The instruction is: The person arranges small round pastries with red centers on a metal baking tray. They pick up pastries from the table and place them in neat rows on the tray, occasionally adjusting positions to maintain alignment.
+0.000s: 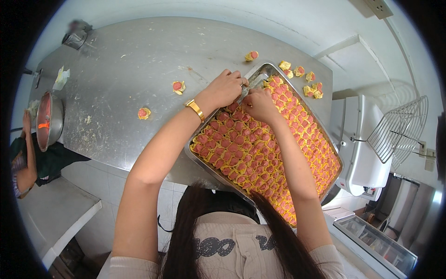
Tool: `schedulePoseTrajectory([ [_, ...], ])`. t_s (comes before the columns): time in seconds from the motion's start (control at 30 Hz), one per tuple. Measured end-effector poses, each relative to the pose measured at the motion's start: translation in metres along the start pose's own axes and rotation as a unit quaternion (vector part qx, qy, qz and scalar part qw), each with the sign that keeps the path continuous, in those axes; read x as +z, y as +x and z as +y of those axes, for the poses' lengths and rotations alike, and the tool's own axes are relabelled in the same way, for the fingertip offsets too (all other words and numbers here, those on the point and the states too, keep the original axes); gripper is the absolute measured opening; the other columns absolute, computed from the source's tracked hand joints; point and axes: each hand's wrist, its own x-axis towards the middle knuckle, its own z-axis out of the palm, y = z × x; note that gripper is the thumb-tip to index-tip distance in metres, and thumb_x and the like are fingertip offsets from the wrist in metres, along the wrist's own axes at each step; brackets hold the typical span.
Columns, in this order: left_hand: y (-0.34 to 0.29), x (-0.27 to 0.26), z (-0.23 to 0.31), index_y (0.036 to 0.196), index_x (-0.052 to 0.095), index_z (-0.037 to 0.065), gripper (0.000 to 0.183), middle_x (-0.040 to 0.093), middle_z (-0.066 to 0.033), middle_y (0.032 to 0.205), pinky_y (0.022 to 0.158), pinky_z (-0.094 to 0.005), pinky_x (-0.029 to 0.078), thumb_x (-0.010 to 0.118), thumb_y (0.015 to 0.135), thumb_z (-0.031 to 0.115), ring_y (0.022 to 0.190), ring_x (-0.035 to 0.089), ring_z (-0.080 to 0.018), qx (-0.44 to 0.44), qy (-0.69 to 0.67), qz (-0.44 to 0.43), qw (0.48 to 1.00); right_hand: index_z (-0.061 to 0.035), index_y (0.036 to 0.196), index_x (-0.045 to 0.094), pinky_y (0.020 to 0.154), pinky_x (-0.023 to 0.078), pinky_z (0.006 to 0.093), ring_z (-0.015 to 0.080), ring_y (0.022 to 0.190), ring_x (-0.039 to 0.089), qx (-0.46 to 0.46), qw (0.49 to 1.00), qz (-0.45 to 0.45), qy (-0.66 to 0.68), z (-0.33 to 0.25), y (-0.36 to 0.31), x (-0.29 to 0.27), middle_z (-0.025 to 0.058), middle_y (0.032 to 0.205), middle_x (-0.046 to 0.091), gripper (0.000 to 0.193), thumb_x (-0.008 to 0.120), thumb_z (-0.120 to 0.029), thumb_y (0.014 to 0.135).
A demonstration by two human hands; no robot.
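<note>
"Dumplings [144, 113] at the left?"

"Two, loose on the desk [116, 56]. Then the left hand [227, 87], fingers bent over the upper-left rim of the metal tray [261, 74]."

"Holding something?"

"Can't tell; the grip is hidden."

"And the right hand [261, 104]?"

"Just beside it, inside the rim, curled, contents also unclear. It's nearer the packed dumplings [239, 149]. The tray's long axis seems to slant from the hands toward lower right; bare metal lies just beyond them, toward the far corner."

"Further right?"

"More loose dumplings [318, 94], outside the tray."
</note>
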Motion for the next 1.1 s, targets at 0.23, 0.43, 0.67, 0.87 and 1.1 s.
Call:
schedulePoseTrajectory([
  [0.23, -0.025, -0.026, 0.002, 0.087, 0.074, 0.012, 0.016, 0.059, -0.0004, 0.126, 0.1, -0.0405, 0.039, 0.063, 0.077, 0.005, 0.12, 0.048, -0.0233, -0.045, -0.087, 0.043, 0.994, -0.0134, 0.092, 0.073, 0.084, 0.042, 0.0447, 0.0304, 0.095, 0.061, 0.023, 0.992, -0.039, 0.121, -0.008, 0.01, -0.007, 0.0092, 0.09, 0.066, 0.021, 0.059, -0.012, 0.077],
  [0.43, -0.094, -0.057, 0.016, 0.086, 0.073, 0.009, 0.014, 0.059, -0.0044, 0.126, 0.098, -0.0415, 0.04, 0.062, 0.078, 0.008, 0.12, 0.048, -0.0281, -0.19, -0.158, 0.173, 0.953, -0.0128, 0.088, 0.073, 0.086, 0.041, 0.0399, 0.0265, 0.095, 0.059, -0.115, 0.99, 0.022, 0.084, -0.034, 0.006, -0.009, 0.0062, 0.087, 0.063, 0.019, 0.062, -0.005, 0.074],
  [0.67, -0.125, -0.052, 0.051, 0.084, 0.072, 0.007, 0.012, 0.056, -0.0075, 0.131, 0.098, -0.0413, 0.04, 0.062, 0.079, 0.009, 0.122, 0.046, -0.0288, -0.221, -0.145, 0.14, 0.954, -0.0112, 0.074, 0.071, 0.083, 0.041, 0.0381, 0.0242, 0.094, 0.056, -0.144, 0.99, -0.009, 0.004, -0.045, 0.012, -0.003, 0.004, 0.086, 0.06, 0.012, 0.063, -0.003, 0.07],
  [0.87, -0.113, -0.036, 0.051, 0.084, 0.072, 0.003, 0.015, 0.053, -0.0094, 0.135, 0.101, -0.0407, 0.037, 0.058, 0.079, 0.006, 0.126, 0.044, -0.0284, -0.17, -0.118, 0.156, 0.966, -0.0126, 0.073, 0.071, 0.082, 0.039, 0.0357, 0.0206, 0.091, 0.055, -0.181, 0.982, 0.0, -0.054, -0.048, 0.011, -0.001, 0.002, 0.085, 0.059, 0.009, 0.066, -0.006, 0.071],
  [1.1, -0.107, -0.025, 0.047, 0.088, 0.074, 0.007, 0.016, 0.048, -0.0069, 0.142, 0.104, -0.0427, 0.036, 0.063, 0.077, 0.007, 0.13, 0.041, -0.0298, -0.15, -0.074, 0.105, 0.98, -0.0112, 0.072, 0.07, 0.083, 0.04, 0.036, 0.0204, 0.094, 0.055, -0.209, 0.971, 0.049, -0.103, -0.048, 0.005, 0.0, 0.0024, 0.089, 0.059, 0.008, 0.064, -0.006, 0.071],
])
